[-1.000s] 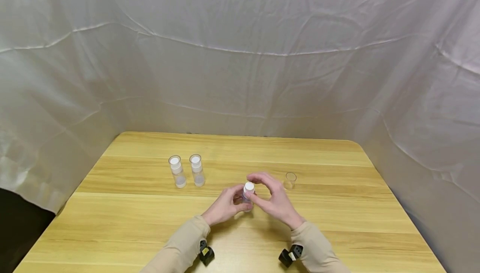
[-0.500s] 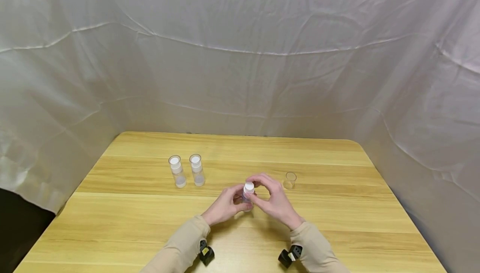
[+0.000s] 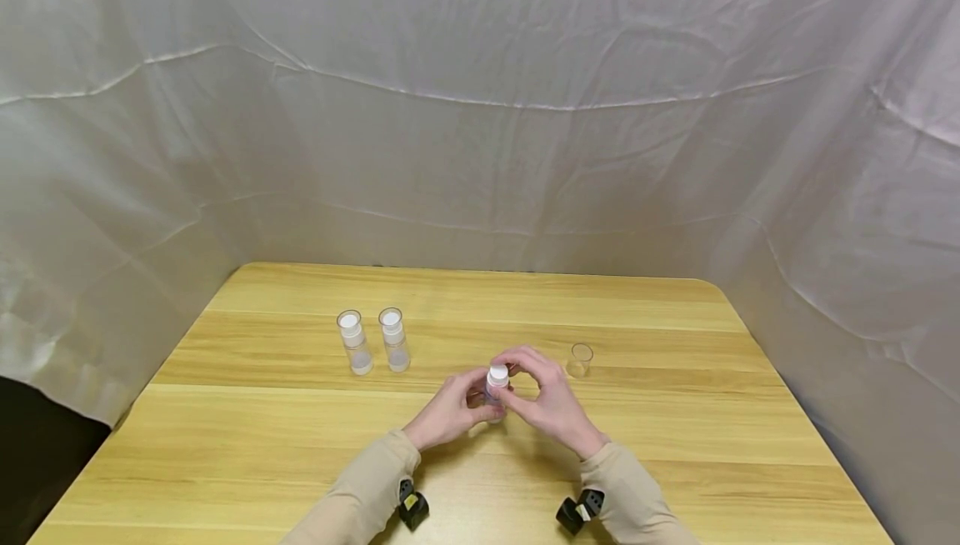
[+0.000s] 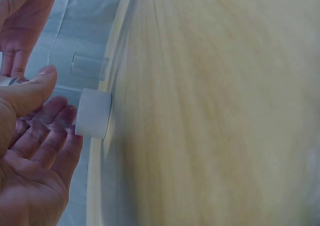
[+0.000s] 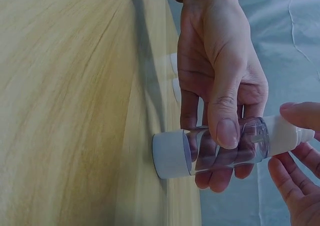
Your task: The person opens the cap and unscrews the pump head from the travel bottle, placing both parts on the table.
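Note:
A clear bottle (image 5: 256, 136) with a white base (image 5: 171, 155) and a white pump top (image 3: 498, 373) stands upright on the table, between both hands. My left hand (image 3: 448, 410) grips its clear body, the thumb across the front and the fingers behind. My right hand (image 3: 553, 399) pinches the white collar (image 5: 281, 135) under the nozzle between thumb and fingers. Past the right hand, a clear cap (image 3: 580, 362) stands by itself on the wood. In the left wrist view the left fingers mostly hide the bottle above its base.
Two similar bottles, a left one (image 3: 356, 345) and a right one (image 3: 394, 341), stand side by side at the back left with clear caps on. The wooden table (image 3: 675, 412) has grey sheeting (image 3: 480, 162) hanging behind it and at its sides.
My right fingertips have drawn in slightly, closer around the bottle's white top. The left hand, the bottle and everything else have stayed in place.

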Demonstrator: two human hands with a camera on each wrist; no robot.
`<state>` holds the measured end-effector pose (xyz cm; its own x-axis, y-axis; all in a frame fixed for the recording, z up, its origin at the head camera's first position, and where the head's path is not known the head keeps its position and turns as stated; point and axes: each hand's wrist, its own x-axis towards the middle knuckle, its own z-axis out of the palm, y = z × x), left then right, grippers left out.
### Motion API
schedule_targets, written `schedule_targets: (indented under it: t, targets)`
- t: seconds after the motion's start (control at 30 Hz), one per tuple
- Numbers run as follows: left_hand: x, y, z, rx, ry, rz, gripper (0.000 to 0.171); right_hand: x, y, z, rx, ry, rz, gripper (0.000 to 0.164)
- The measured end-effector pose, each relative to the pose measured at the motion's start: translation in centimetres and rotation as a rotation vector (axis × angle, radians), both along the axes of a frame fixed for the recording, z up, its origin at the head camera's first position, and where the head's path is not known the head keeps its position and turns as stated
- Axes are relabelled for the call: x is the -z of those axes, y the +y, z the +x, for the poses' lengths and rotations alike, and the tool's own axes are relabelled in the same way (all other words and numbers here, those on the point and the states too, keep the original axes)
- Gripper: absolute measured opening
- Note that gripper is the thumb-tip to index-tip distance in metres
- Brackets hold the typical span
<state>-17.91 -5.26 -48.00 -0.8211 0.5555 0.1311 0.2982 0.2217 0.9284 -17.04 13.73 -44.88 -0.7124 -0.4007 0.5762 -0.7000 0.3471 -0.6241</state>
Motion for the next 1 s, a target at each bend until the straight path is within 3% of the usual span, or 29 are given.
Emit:
schedule_targets:
  t: [0.23,0.5,1.0]
  targets:
    - [0.03,0.02,0.03,0.008,-0.004,0.012,0.050,-0.19,-0.22,0.21,0.026,0.056,0.047,0.039]
    - [0.02,0.08,-0.02,0.019,-0.009,0.025,0.052,-0.21,-0.11,0.29,-0.001,-0.001,0.072,0.041]
    - [-0.10,0.00,0.00,0.019,-0.001,0.025,0.056,0.00,-0.26,0.26,0.009,-0.009,0.074,0.042]
